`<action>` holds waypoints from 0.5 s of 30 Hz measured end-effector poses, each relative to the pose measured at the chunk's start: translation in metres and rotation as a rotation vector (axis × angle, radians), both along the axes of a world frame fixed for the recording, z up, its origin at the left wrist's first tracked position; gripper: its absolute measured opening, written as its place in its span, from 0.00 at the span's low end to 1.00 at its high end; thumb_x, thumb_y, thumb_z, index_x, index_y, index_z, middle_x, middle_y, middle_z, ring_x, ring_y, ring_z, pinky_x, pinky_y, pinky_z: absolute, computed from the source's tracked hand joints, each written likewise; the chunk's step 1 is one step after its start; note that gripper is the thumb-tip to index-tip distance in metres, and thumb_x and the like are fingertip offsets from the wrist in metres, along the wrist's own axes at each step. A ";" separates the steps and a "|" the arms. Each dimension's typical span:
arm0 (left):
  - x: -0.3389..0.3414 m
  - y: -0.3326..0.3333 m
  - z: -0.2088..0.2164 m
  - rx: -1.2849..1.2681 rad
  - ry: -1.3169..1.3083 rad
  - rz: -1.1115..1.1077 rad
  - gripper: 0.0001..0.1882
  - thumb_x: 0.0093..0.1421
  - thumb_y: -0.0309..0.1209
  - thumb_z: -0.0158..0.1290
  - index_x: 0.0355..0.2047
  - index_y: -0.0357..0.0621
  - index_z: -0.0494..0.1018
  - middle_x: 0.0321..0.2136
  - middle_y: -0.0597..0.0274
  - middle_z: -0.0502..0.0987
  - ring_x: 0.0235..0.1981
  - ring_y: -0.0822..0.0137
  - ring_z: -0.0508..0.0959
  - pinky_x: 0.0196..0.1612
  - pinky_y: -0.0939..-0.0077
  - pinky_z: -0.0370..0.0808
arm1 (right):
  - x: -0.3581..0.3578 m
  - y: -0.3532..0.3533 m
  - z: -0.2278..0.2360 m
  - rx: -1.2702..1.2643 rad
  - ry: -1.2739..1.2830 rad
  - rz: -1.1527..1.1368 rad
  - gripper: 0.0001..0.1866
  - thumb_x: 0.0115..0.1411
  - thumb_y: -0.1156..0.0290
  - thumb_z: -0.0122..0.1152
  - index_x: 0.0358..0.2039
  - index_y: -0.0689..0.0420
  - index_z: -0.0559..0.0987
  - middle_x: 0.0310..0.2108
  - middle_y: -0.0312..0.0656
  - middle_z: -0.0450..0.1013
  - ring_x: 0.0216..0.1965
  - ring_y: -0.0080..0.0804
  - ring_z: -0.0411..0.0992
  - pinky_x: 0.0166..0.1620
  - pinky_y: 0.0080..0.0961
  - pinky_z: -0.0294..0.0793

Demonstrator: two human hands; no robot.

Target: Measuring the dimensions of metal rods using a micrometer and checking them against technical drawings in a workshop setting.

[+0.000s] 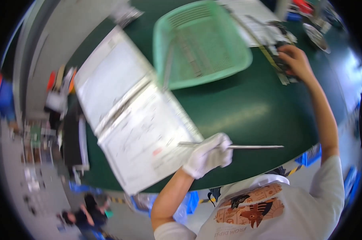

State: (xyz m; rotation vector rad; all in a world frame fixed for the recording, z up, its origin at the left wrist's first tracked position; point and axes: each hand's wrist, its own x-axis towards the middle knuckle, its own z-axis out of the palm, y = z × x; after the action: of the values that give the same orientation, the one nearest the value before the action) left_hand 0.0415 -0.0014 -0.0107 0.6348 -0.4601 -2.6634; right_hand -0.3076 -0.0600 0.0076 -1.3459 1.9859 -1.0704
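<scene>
Here, one metal rod [257,147] in one left hand's [207,158] gloved fingers [227,155].

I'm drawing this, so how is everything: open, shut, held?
White binder: wide open
Green basket: upright, long strips inside
Metal rod: held, pointing sideways
Left hand: gloved, closed around the rod
Right hand: bare, at a dark tool; grip unclear

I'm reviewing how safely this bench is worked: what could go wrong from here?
1. The gloved left hand grips a thin metal rod with both ends sticking out; one end might snag the open binder.
2. If it slipped, the rod might roll off the green table, whose near edge is close.
3. The bare right hand is among crowded tools; it might knock one, though blur hides their details.
</scene>
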 end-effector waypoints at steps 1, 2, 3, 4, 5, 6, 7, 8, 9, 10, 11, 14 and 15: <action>0.004 0.000 -0.002 -0.021 0.052 -0.011 0.15 0.60 0.42 0.36 0.23 0.46 0.61 0.15 0.62 0.63 0.18 0.68 0.63 0.23 0.77 0.60 | 0.001 0.001 -0.001 -0.029 0.098 -0.019 0.13 0.51 0.65 0.54 0.35 0.58 0.72 0.27 0.35 0.70 0.15 0.16 0.63 0.14 0.13 0.63; 0.007 -0.001 -0.003 -0.052 0.108 -0.038 0.15 0.60 0.42 0.37 0.24 0.45 0.62 0.16 0.62 0.65 0.19 0.69 0.65 0.23 0.78 0.62 | -0.008 -0.003 -0.005 0.007 0.197 0.002 0.13 0.51 0.64 0.53 0.35 0.58 0.72 0.28 0.35 0.70 0.17 0.16 0.64 0.15 0.13 0.63; 0.012 0.001 -0.005 -0.070 0.091 -0.034 0.15 0.60 0.42 0.37 0.24 0.45 0.62 0.17 0.62 0.66 0.19 0.70 0.65 0.24 0.79 0.63 | 0.001 -0.002 -0.006 0.015 0.270 -0.029 0.15 0.51 0.62 0.54 0.36 0.58 0.72 0.29 0.38 0.71 0.22 0.22 0.68 0.22 0.19 0.66; 0.011 0.000 -0.003 -0.093 0.085 -0.044 0.14 0.60 0.41 0.38 0.25 0.45 0.63 0.17 0.62 0.67 0.20 0.71 0.66 0.24 0.80 0.64 | 0.002 -0.005 -0.011 -0.164 0.592 0.011 0.17 0.50 0.60 0.53 0.36 0.58 0.72 0.29 0.43 0.72 0.28 0.32 0.70 0.30 0.26 0.68; 0.012 -0.002 -0.001 -0.130 0.067 -0.059 0.15 0.59 0.42 0.39 0.25 0.45 0.63 0.17 0.64 0.66 0.20 0.72 0.67 0.24 0.81 0.65 | 0.009 -0.003 -0.010 -0.042 0.622 -0.065 0.18 0.50 0.58 0.53 0.36 0.58 0.71 0.29 0.44 0.72 0.30 0.37 0.70 0.33 0.27 0.67; 0.010 -0.003 -0.002 -0.162 0.068 -0.085 0.15 0.60 0.42 0.38 0.25 0.44 0.63 0.17 0.64 0.66 0.19 0.72 0.66 0.24 0.81 0.65 | 0.025 0.005 0.002 0.090 0.654 -0.156 0.19 0.49 0.57 0.53 0.37 0.58 0.71 0.29 0.45 0.72 0.32 0.41 0.70 0.36 0.29 0.67; 0.009 -0.002 0.000 -0.167 0.056 -0.089 0.14 0.60 0.41 0.39 0.25 0.44 0.63 0.17 0.64 0.66 0.19 0.72 0.66 0.24 0.81 0.65 | 0.020 0.007 -0.005 0.063 0.700 -0.172 0.20 0.49 0.54 0.52 0.36 0.57 0.72 0.32 0.45 0.70 0.34 0.42 0.69 0.36 0.30 0.67; 0.006 -0.001 0.002 -0.175 0.045 -0.100 0.14 0.60 0.40 0.39 0.25 0.44 0.63 0.17 0.64 0.66 0.19 0.72 0.66 0.24 0.81 0.64 | 0.024 0.007 -0.007 0.065 0.706 -0.182 0.20 0.49 0.54 0.52 0.36 0.57 0.72 0.32 0.45 0.70 0.34 0.42 0.69 0.36 0.30 0.67; 0.007 0.000 0.002 -0.180 0.062 -0.132 0.14 0.60 0.40 0.39 0.25 0.44 0.63 0.17 0.64 0.66 0.19 0.72 0.66 0.24 0.81 0.64 | 0.030 0.006 -0.008 0.001 0.748 -0.166 0.20 0.49 0.54 0.52 0.35 0.56 0.72 0.33 0.45 0.69 0.36 0.42 0.69 0.37 0.31 0.67; 0.009 0.001 0.004 -0.205 0.013 -0.118 0.13 0.60 0.39 0.39 0.26 0.43 0.63 0.17 0.64 0.65 0.19 0.72 0.66 0.24 0.81 0.64 | 0.031 0.010 -0.004 -0.057 0.808 -0.172 0.20 0.48 0.54 0.52 0.35 0.56 0.72 0.34 0.45 0.68 0.37 0.41 0.68 0.37 0.32 0.67; 0.010 0.003 0.005 -0.229 -0.043 -0.102 0.12 0.60 0.38 0.40 0.26 0.43 0.63 0.17 0.63 0.65 0.19 0.72 0.65 0.23 0.81 0.63 | 0.035 0.010 -0.006 -0.051 0.848 -0.187 0.19 0.48 0.54 0.52 0.34 0.56 0.72 0.35 0.45 0.67 0.38 0.41 0.67 0.37 0.32 0.67; 0.009 0.011 0.011 -0.271 -0.104 -0.016 0.11 0.60 0.36 0.40 0.26 0.42 0.63 0.17 0.62 0.65 0.19 0.70 0.65 0.23 0.79 0.63 | 0.038 0.008 -0.006 -0.029 0.884 -0.201 0.18 0.48 0.56 0.51 0.33 0.57 0.72 0.35 0.44 0.66 0.39 0.40 0.66 0.38 0.32 0.67; 0.007 0.012 0.013 -0.281 -0.097 -0.053 0.11 0.60 0.36 0.40 0.26 0.42 0.63 0.17 0.62 0.65 0.19 0.70 0.65 0.23 0.79 0.63 | 0.032 0.009 -0.005 -0.059 0.903 -0.199 0.18 0.48 0.56 0.51 0.32 0.58 0.73 0.35 0.43 0.67 0.40 0.40 0.66 0.39 0.32 0.67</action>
State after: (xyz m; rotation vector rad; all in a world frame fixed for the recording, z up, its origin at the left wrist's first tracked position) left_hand 0.0485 0.0111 0.0020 0.6744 -0.8705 -2.5562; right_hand -0.2754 -0.0510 0.0023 -1.9116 2.7746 -0.6306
